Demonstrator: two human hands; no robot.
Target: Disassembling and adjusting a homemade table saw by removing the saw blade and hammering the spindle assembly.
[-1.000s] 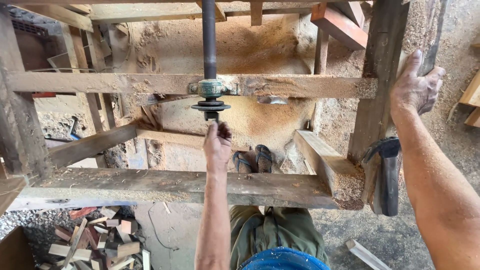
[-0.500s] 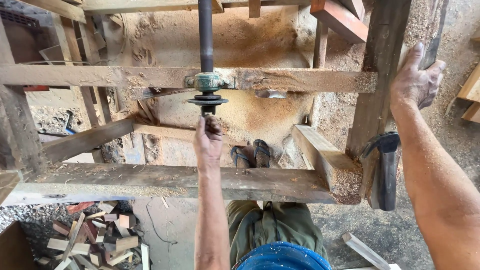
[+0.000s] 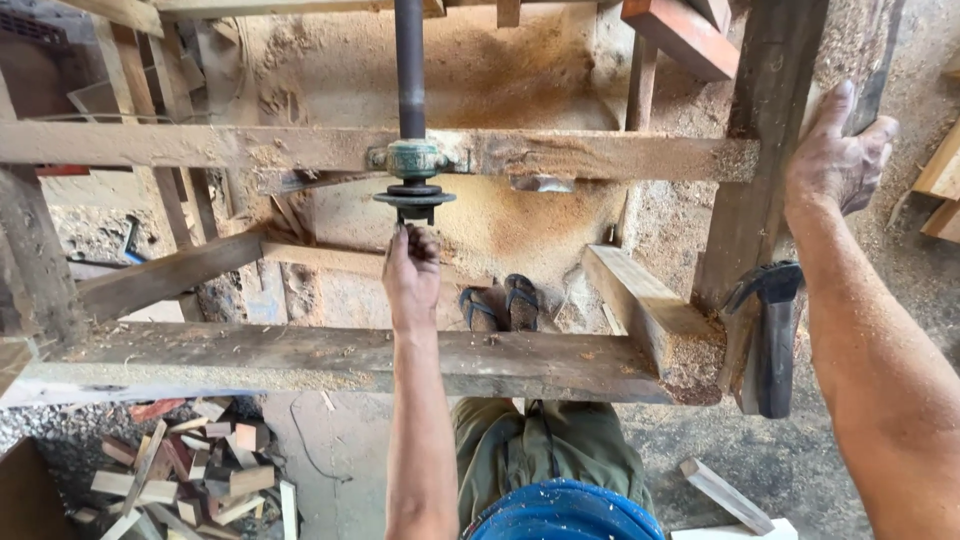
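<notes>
A rough wooden frame (image 3: 300, 355), thick with sawdust, is seen from above. A dark vertical shaft (image 3: 409, 65) passes down through a greenish bearing housing (image 3: 414, 158) fixed on the upper cross-beam (image 3: 620, 155); just beneath it a dark round flange (image 3: 414, 197) sits on the shaft's lower end.

The left hand (image 3: 411, 272) is raised to that lower end — fingers bunched together, fingertips touching the small dark piece right under the flange (whether it is actually gripped cannot be told from this angle). The forearm runs up over the near beam.

The right hand (image 3: 836, 160) is laid flat and open against the upright post (image 3: 765, 150) on the right side, fingers spread, nothing clamped in it. The two hands are well apart.

A dark-handled tool (image 3: 775, 335) hangs beside the post's lower part, near the right forearm. Two feet in sandals (image 3: 500, 300) are visible on the dusty floor between the beams. A heap of wood offcuts (image 3: 185, 470) lies at lower left — outside the frame. A blue garment edge (image 3: 565, 510) shows at the bottom.
</notes>
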